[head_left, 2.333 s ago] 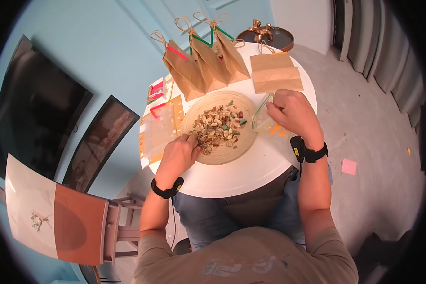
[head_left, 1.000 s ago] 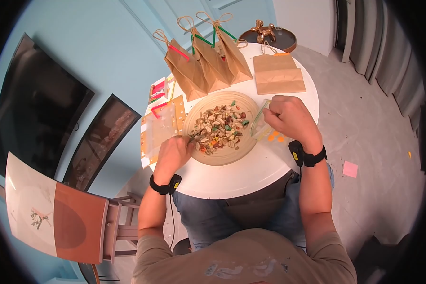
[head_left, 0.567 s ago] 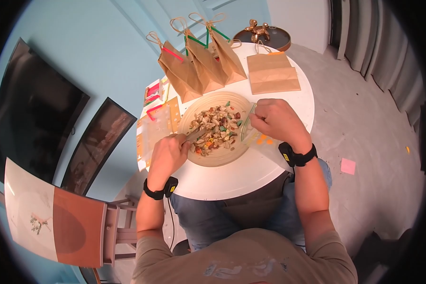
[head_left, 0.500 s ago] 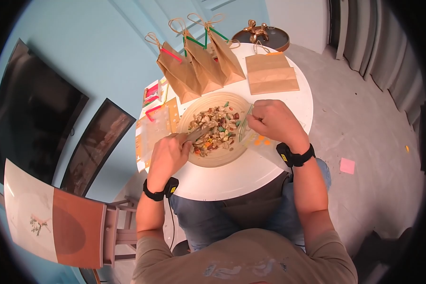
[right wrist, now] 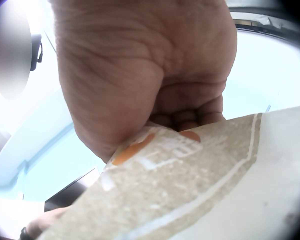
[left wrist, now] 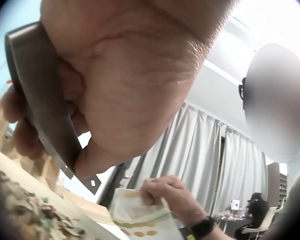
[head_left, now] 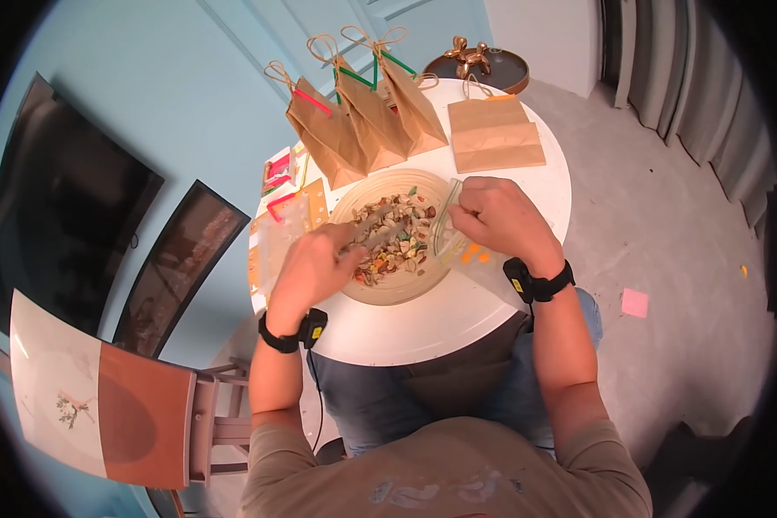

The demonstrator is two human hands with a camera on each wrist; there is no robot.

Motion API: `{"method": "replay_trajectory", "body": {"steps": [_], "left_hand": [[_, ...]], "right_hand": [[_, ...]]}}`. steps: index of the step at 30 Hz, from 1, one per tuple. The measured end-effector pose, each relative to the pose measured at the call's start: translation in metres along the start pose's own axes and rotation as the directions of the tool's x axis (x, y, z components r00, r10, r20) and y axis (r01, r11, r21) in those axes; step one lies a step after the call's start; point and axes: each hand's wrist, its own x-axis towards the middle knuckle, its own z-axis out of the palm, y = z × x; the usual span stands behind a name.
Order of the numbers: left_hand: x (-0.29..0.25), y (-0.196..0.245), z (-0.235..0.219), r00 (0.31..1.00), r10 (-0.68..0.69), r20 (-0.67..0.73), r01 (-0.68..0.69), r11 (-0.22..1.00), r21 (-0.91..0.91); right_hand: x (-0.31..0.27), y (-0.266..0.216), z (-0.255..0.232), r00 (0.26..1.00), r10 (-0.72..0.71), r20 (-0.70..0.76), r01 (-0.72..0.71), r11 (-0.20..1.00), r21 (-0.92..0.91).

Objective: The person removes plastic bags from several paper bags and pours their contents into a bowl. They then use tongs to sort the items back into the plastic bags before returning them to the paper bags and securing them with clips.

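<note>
My left hand (head_left: 312, 266) grips metal tongs (head_left: 378, 228), whose two tips stand apart over dried petals and pieces (head_left: 397, 252) in a round, pale shallow bowl (head_left: 395, 296). In the left wrist view the tongs (left wrist: 46, 102) lie between thumb and fingers. At the bowl's right side my right hand (head_left: 502, 223) pinches the top of a clear zip bag (head_left: 445, 243) with orange spots, its green-edged mouth facing the bowl. Close up in the right wrist view, the bag (right wrist: 190, 172) hangs below the curled fingers; its inside is hard to make out.
Three upright paper bags (head_left: 367, 142) with red and green strips stand behind the bowl on the white round table (head_left: 406, 345). A flat paper bag (head_left: 496, 138) lies back right. Clear packaging (head_left: 287, 229) lies left. A screen (head_left: 69, 198) hangs further left.
My left hand has moved slightly forward, carrying the tongs further over the petals, and their tips show wider apart. My right hand has shifted only a little, still pinching the bag.
</note>
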Motion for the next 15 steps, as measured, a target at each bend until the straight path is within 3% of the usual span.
{"method": "replay_trajectory", "body": {"steps": [4, 6, 10, 15], "left_hand": [[0.011, -0.076, 0.004, 0.958, -0.232, 0.17, 0.217, 0.971, 0.101], [0.011, -0.096, 0.015, 0.952, -0.238, 0.191, 0.243, 0.97, -0.001], [0.014, -0.094, 0.023, 0.926, -0.237, 0.295, 0.281, 0.952, -0.12], [0.014, -0.066, 0.03, 0.95, -0.178, 0.255, 0.181, 0.983, 0.013]], "right_hand": [[-0.001, -0.002, -0.001, 1.0, 0.007, 0.015, -0.007, 1.0, -0.019], [-0.002, -0.001, -0.003, 1.0, 0.013, 0.021, -0.012, 0.999, -0.032], [-0.002, 0.001, -0.003, 0.999, 0.02, 0.036, -0.019, 0.999, -0.036], [0.001, 0.004, 0.005, 0.999, -0.047, -0.028, 0.047, 0.999, 0.02]]}}
